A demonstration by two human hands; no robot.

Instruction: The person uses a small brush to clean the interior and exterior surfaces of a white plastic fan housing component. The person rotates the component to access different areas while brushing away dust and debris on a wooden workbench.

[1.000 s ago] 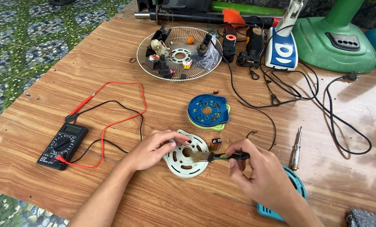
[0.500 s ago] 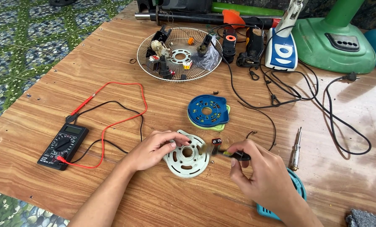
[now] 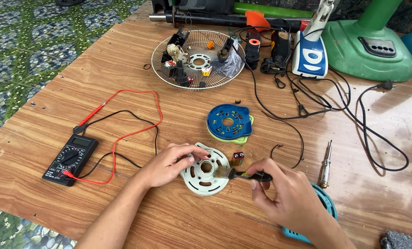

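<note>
A pale green round plastic disc with slots and a centre hole lies flat on the wooden table. My left hand rests on the disc's left rim, fingers spread over it. My right hand grips a small brush with a black and yellow handle; its bristles touch the disc near the centre hole. A small rectangular battery lies just beyond the disc's right edge.
A black multimeter with red and black leads sits at left. A blue round part on a green one lies behind the disc. Farther back are a wire fan guard holding parts, cables, a green fan base, and a screwdriver at right.
The brush tip has shifted slightly across the disc toward its centre. My left hand keeps its place on the rim.
</note>
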